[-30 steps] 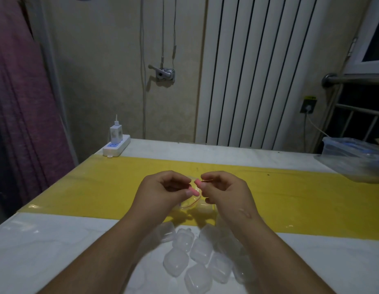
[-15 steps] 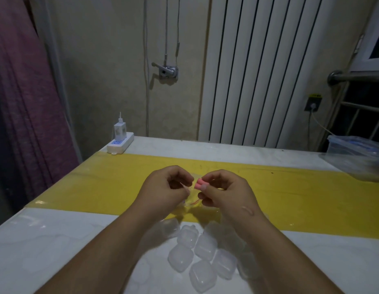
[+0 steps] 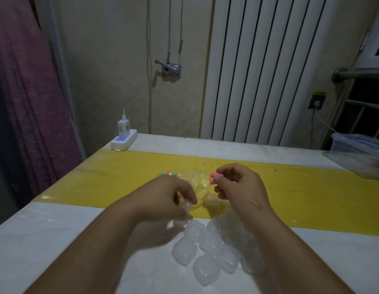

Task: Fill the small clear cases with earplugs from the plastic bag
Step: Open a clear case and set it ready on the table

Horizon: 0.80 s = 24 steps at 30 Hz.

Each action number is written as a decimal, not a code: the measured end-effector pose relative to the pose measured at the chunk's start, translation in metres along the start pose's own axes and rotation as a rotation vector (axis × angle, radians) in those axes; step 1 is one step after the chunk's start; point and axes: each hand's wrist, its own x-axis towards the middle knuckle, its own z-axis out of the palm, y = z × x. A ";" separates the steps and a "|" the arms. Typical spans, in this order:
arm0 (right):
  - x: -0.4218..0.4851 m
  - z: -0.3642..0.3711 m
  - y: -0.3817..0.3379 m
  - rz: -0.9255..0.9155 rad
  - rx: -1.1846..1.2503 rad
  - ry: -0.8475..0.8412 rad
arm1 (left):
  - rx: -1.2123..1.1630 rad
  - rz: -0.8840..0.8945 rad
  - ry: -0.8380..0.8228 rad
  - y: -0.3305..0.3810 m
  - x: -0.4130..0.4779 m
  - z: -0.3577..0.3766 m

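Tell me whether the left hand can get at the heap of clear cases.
Probably yes: the clear cases lie uncovered right beside the left hand, with nothing between. Its fingers seem to hold the plastic bag, though, so it would need to let go first.

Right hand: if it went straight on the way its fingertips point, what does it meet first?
The right hand, pinching pink earplugs, points leftward at the plastic bag. It would probably meet the bag's near end first. The two look almost touching, though depth is unclear.
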 end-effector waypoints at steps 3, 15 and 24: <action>0.002 -0.008 -0.005 0.030 0.024 -0.028 | -0.351 0.016 0.218 0.004 0.000 0.002; -0.005 -0.010 -0.011 0.244 0.149 -0.329 | -0.905 -0.012 0.323 0.008 0.010 0.023; -0.004 -0.007 -0.006 0.110 0.146 -0.266 | -1.007 0.005 0.351 0.005 0.012 0.024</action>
